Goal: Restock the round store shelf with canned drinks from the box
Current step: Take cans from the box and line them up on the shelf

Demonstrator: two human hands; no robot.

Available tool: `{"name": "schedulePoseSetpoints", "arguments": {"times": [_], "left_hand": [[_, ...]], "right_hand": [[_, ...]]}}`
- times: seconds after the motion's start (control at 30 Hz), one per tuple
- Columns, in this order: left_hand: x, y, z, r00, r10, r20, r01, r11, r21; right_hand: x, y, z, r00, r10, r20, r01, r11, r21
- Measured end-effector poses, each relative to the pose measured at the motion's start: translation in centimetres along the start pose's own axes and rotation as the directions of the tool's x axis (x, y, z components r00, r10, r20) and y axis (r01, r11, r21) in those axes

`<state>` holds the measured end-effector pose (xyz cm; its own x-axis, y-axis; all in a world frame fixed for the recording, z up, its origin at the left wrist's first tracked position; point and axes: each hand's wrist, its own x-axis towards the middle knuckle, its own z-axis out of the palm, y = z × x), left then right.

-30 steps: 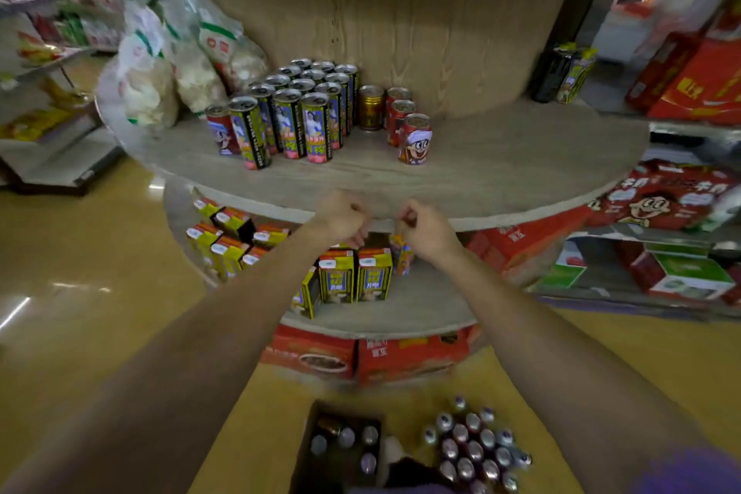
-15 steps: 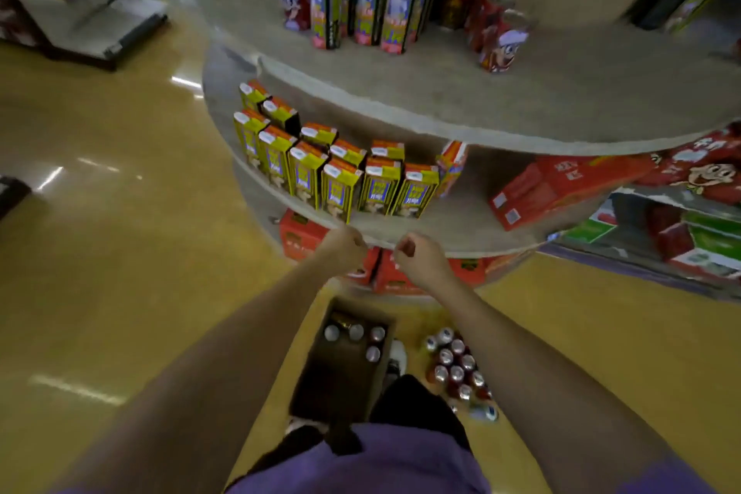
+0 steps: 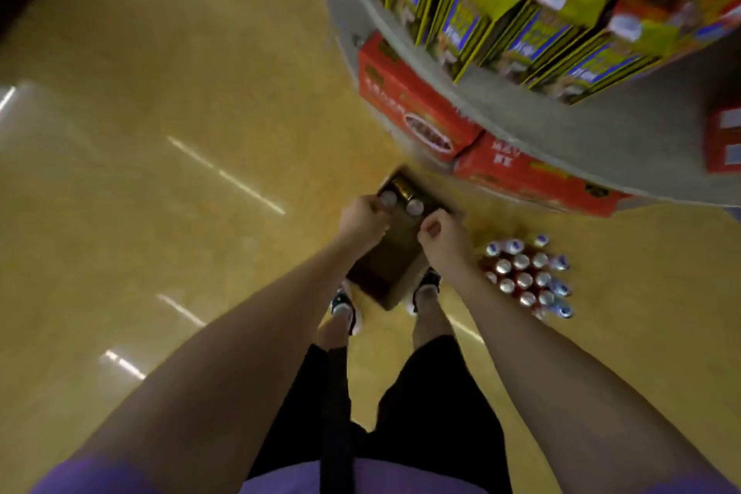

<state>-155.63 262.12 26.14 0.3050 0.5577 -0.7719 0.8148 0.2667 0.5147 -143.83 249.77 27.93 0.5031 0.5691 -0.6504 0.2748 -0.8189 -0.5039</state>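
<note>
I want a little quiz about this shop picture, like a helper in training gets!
1. True or false: the box stands on the floor between the person's shoes.
2. The loose cans on the floor lie on which side of the box? A) the person's left B) the person's right
3. Fill in: both hands, left and right, reach down over the ____.

Key: 1 true; 2 B; 3 box.

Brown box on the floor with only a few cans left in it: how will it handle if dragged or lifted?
The box probably lifts easily: only about two can tops show, both at its far end. That likely makes it end-heavy, so it may tip toward the shelf. On the glossy floor it should slide readily when pushed.
</note>
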Motion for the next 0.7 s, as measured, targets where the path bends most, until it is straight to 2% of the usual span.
{"name": "schedulePoseSetpoints", "arguments": {"times": [0.1,0.33,0.53,0.7], "left_hand": [[5.5,-5.2,3.9,0.997,-0.071,-0.021,0.07,0.997,-0.034],[14.9,-12.1,12.1,0.983,-0.171,-0.06,0.164,0.981,-0.099],[22.2,-16.3,19.5,0.972,-0.22,-0.085,0.202,0.963,-0.18],[27.2,-17.9,24.7,0.971,-0.234,-0.05,0.216,0.948,-0.233]], "right_hand": [[4.8,3.9,3.8,0.999,0.027,0.019,-0.027,0.999,-0.028],[16.4,13.4,11.3,0.991,0.081,0.11,-0.076,0.996,-0.044],[24.7,20.0,14.9,0.984,0.104,0.143,-0.084,0.987,-0.137],[29.7,23.4,16.6,0.985,0.078,0.157,-0.047,0.98,-0.193]]}}
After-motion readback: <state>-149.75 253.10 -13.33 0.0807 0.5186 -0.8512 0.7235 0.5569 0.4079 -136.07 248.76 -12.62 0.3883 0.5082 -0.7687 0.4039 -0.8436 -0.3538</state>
